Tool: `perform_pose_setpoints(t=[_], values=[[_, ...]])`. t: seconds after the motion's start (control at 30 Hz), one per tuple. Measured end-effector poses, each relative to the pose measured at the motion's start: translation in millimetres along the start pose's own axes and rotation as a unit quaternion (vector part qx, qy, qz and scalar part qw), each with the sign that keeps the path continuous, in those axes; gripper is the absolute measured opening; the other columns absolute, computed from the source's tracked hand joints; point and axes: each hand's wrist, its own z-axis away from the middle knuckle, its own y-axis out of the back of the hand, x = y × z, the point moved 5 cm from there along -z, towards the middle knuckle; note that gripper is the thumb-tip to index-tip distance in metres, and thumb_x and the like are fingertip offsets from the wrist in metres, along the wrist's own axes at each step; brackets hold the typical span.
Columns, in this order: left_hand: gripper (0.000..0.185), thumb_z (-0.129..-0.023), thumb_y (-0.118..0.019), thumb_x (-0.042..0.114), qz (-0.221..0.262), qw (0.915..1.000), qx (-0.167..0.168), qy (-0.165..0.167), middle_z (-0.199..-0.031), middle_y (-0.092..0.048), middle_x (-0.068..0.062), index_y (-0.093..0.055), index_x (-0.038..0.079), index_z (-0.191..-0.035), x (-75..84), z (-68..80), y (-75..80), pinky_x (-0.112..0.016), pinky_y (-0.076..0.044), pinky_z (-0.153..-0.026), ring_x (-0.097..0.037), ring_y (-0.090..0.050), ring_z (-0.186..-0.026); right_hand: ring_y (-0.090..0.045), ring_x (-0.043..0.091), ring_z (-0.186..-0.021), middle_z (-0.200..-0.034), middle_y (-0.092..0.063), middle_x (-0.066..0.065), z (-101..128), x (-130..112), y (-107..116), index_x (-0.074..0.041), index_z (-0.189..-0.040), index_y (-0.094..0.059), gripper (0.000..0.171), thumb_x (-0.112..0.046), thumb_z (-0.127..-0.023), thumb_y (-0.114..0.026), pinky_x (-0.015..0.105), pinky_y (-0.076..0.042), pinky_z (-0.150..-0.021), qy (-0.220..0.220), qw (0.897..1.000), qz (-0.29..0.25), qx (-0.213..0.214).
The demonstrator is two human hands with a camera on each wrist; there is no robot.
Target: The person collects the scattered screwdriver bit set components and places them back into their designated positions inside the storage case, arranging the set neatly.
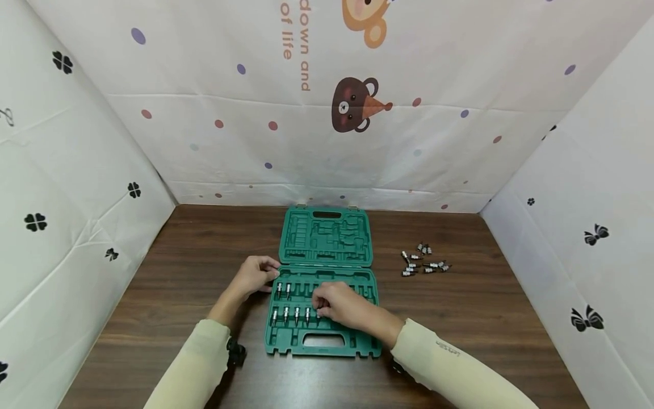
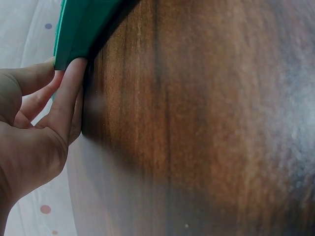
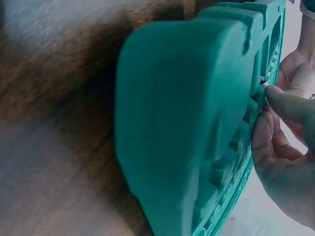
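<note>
A green plastic tool case (image 1: 324, 351) lies open on the table, its lid (image 1: 327, 261) folded back toward the wall. Silver bit sockets (image 1: 297, 314) with dark tips stand in a front row of slots, and two more (image 1: 288, 289) fill the left end of the row behind. My left hand (image 1: 254, 275) holds the case's left edge between thumb and fingers, near the hinge. Over the front row, the right hand (image 1: 339, 304) pinches a bit socket (image 1: 319, 318) at a slot. That socket is mostly hidden by the fingers, also in the right wrist view.
Several loose bit sockets (image 1: 411, 266) lie scattered on the brown wooden table (image 1: 460, 318) to the right of the case. White patterned sheets (image 1: 317, 147) stand behind the table and at both sides.
</note>
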Motion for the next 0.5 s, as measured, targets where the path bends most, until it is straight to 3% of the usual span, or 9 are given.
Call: perform_pose_setpoints(t=[0.23, 0.5], values=[[0.019, -0.102, -0.062, 0.002, -0.002, 1.0, -0.004, -0.001, -0.105, -0.063, -0.016, -0.069, -0.002, -0.12, 0.0, 0.4, -0.4, -0.039, -0.065, -0.072, -0.023, -0.066, -0.091, -0.061, 0.008, -0.091, -0.101, -0.066, -0.002, -3.4, 4.3, 1.4, -0.014, -0.103, -0.073, 0.018, -0.017, -0.089, -0.083, 0.02, -0.055, -0.078, -0.036, 0.999, 0.001, 0.002], [0.021, -0.103, -0.061, 0.001, 0.0, 0.9999, -0.012, -0.005, -0.106, -0.064, -0.017, -0.068, -0.002, -0.122, 0.2, 0.2, 0.3, -0.039, -0.065, -0.074, -0.024, -0.067, -0.093, -0.062, 0.01, -0.088, -0.096, -0.067, -0.001, -9.8, 3.9, 4.4, -0.014, -0.098, -0.072, 0.02, -0.017, -0.085, -0.086, 0.023, -0.055, -0.075, -0.054, 0.998, -0.005, -0.015]])
